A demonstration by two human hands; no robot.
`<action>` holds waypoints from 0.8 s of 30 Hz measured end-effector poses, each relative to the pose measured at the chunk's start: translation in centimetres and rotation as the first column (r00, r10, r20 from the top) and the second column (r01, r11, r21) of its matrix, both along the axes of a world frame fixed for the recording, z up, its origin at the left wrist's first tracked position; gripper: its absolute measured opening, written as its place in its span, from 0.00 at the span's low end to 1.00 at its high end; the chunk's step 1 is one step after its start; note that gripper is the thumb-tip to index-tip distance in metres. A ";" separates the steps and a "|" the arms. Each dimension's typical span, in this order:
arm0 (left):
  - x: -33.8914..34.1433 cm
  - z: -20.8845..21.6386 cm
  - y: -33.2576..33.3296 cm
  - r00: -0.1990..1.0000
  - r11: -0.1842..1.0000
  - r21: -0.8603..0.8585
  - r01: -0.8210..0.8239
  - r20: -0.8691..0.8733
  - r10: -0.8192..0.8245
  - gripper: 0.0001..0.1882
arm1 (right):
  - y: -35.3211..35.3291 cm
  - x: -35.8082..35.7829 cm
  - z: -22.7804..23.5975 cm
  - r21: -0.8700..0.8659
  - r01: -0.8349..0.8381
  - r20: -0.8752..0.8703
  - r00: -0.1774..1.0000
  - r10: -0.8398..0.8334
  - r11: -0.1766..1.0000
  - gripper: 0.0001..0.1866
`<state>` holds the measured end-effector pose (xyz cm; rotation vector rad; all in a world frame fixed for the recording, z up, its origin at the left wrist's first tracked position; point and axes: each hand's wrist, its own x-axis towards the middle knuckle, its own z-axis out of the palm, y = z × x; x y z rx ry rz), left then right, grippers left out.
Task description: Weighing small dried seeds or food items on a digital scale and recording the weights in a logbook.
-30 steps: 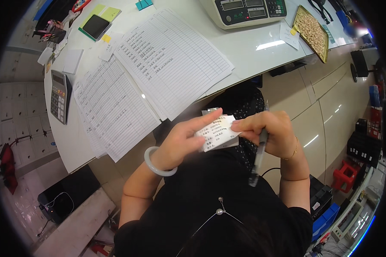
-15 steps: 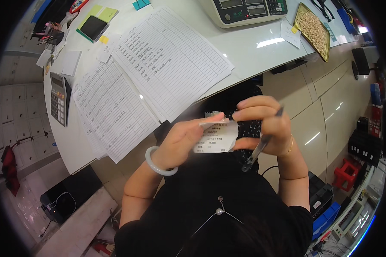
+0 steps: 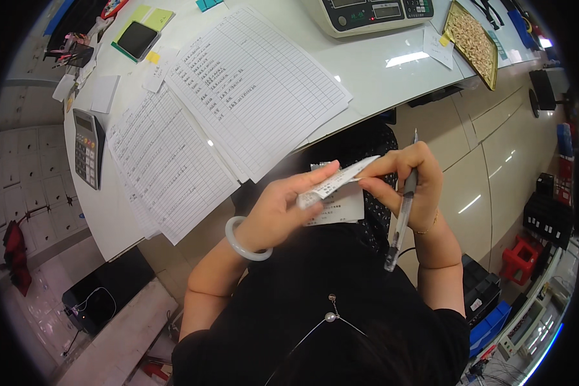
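Above my lap, my left hand (image 3: 283, 209) is closed on a small stack of printed paper labels (image 3: 344, 207). One label (image 3: 344, 178) is lifted and curled over the others. My right hand (image 3: 412, 183) pinches the lifted label's right edge between thumb and forefinger. A clear-barrelled pen (image 3: 402, 222) also rests in my right hand, held by the curled fingers with its tip pointing away from me. Beyond my hands, on the table, lie handwritten record sheets (image 3: 264, 90) with ruled tables. The lower part of the stack is partly covered by my left fingers.
On the white table (image 3: 373, 83) stand a calculator (image 3: 87, 148) at left, a phone (image 3: 138, 40) on a green pad, and a digital scale (image 3: 373, 19). A yellow tray (image 3: 473, 45) of small pale pieces sits at far right. A red stool (image 3: 520, 258) stands right.
The top label, flat before, is now lifted and curled up. My right thumb and forefinger have closed on its edge, and the pen has swung more upright.
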<state>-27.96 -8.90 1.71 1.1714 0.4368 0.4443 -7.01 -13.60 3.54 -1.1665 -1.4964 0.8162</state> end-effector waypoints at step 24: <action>-0.1 0.0 0.7 0.995 0.882 -0.471 -0.004 0.087 0.051 0.27 | 1.0 0.9 0.8 0.002 -0.040 0.215 0.976 0.039 0.999 0.20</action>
